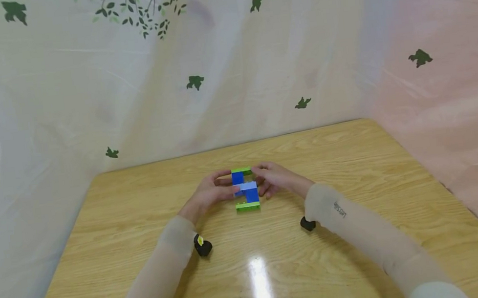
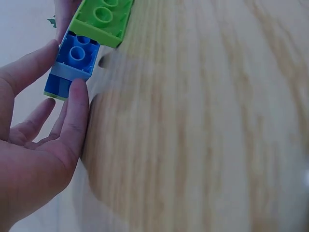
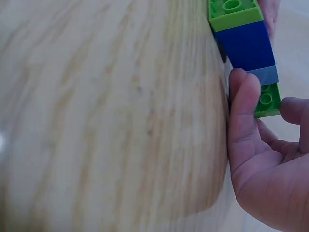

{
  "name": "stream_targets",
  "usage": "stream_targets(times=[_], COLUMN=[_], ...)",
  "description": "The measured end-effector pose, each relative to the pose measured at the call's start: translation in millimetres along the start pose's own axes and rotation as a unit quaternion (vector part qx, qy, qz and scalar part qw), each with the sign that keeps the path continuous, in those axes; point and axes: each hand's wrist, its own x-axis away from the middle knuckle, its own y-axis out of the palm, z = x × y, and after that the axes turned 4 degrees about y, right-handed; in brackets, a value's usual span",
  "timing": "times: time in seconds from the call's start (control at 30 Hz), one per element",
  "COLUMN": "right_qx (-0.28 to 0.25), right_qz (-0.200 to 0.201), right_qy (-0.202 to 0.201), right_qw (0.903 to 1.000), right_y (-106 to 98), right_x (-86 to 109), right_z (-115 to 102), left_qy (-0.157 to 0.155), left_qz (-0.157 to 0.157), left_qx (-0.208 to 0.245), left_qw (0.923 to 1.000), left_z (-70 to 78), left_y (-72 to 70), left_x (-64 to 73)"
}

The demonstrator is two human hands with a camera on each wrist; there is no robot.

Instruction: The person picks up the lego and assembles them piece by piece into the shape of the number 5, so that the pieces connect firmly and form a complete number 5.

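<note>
Toy building bricks are joined into one stepped stack, seen in the head view over the far middle of the table. A green brick (image 1: 247, 207) forms its near end, joined to a blue brick (image 1: 251, 195). Across the middle runs a light blue brick (image 1: 248, 185); beyond it come another blue brick (image 1: 237, 177) and a far green brick (image 1: 247, 170). From the left, my left hand (image 1: 208, 191) grips the stack around its middle between thumb and fingers. My right hand (image 3: 263, 159) pinches the stack's right side near the far green brick (image 3: 271, 99). Open brick undersides show in both wrist views.
The wooden table (image 1: 250, 246) has a bright glare streak toward its front. A pale curtain (image 1: 233, 61) with leaf and bird prints hangs behind and along the sides. Small black devices (image 1: 203, 246) sit at both wrists.
</note>
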Motion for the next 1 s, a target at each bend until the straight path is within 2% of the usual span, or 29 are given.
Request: stream_targets(times=[0.23, 0.4, 0.7, 1.0], right_qx=[0.001, 0.029, 0.061, 0.066], right_qz=[0.006, 0.024, 0.039, 0.05], right_qy=[0.008, 0.004, -0.003, 0.002], right_qw=[1.0, 0.9993, 0.9973, 0.9965], right_y=[2, 4, 9, 10], right_x=[-4.9, -3.7, -1.0, -2.3], right_z=[-2, -1, 1, -1], left_qy=[0.011, 0.013, 0.015, 0.002], left_qz=[0.022, 0.016, 0.021, 0.023], left_qx=[-0.046, -0.056, -0.047, -0.036], left_qw=[0.9986, 0.9982, 0.9986, 0.9991], left_z=[-2.3, -2.9, -8.8, -6.2], left_y=[-0.8, 1.8, 4.8, 5.1], left_x=[0.8, 0.7, -3.5, -3.3])
